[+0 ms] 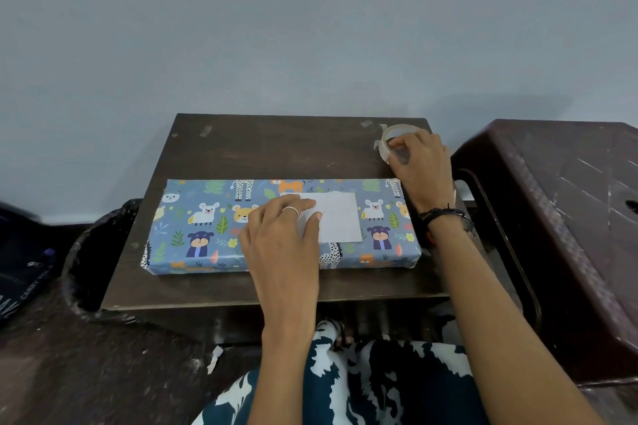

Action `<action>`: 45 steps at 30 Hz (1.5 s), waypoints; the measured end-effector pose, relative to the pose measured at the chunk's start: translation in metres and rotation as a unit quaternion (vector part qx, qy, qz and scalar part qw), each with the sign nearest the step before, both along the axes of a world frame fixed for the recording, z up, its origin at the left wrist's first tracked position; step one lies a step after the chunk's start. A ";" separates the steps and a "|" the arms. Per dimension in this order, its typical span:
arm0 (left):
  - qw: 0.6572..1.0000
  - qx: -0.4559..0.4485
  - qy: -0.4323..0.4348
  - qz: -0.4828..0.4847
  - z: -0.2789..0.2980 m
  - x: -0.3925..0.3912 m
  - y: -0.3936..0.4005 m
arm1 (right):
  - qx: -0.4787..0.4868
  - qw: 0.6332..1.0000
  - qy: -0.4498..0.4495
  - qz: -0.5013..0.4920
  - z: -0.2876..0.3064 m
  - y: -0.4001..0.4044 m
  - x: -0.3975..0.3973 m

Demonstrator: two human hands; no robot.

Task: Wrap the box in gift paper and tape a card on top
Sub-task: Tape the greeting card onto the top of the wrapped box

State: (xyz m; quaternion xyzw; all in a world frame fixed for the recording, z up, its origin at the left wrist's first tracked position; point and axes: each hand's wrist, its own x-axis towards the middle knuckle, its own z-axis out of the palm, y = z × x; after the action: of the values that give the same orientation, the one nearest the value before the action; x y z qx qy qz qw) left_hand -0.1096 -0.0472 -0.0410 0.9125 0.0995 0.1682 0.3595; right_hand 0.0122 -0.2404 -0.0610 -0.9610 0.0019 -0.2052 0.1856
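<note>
A long flat box (pixel 193 228) wrapped in blue paper with cartoon animals lies across the small dark table (pixel 262 152). A white card (pixel 340 217) rests on the box's top, right of centre. My left hand (pixel 286 235) lies flat on the card's left part, fingers straight, pressing it to the box. At the table's far right corner sits a roll of clear tape (pixel 388 140). My right hand (pixel 419 162) is curled over the roll and grips it.
A dark maroon plastic stool (pixel 566 217) stands close on the right. A black-lined bin (pixel 93 262) sits left of the table, with a dark bag (pixel 20 272) beyond it. A grey wall runs behind the table. My patterned lap is below.
</note>
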 end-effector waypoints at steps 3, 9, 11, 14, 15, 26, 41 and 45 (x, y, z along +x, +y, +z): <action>1.000 0.005 0.000 0.002 -0.001 0.000 0.000 | 0.031 0.999 -0.020 -0.007 -0.002 0.003 -0.001; 1.000 0.012 -0.003 -0.002 -0.002 0.000 0.001 | 0.008 0.999 -0.040 -0.001 -0.006 0.007 -0.007; 1.000 0.010 -0.003 -0.003 -0.002 0.000 0.001 | -0.006 0.998 -0.057 -0.006 -0.005 0.008 -0.010; 1.000 0.011 -0.005 -0.004 -0.001 0.000 0.001 | -0.024 0.998 -0.058 -0.015 -0.002 0.009 -0.014; 1.000 0.013 -0.005 -0.003 0.000 0.000 0.002 | -0.030 0.998 -0.051 -0.016 0.000 0.009 -0.016; 0.994 0.019 0.071 -0.081 0.007 0.003 0.018 | 0.165 0.985 0.006 -0.050 0.032 0.016 -0.036; 0.984 -0.101 0.139 -0.044 0.018 0.015 0.014 | 0.404 0.888 0.205 0.079 0.053 0.084 -0.099; 0.989 -0.055 0.135 -0.006 0.019 0.006 0.010 | 0.404 0.888 0.204 0.086 0.050 0.082 -0.099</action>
State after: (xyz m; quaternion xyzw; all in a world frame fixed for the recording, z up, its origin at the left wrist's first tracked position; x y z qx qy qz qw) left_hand -0.1031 -0.0375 -0.0225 0.9064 0.1502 0.0358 0.3931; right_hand -0.0871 -0.1584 -0.0109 -0.8201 0.0403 0.0307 0.5700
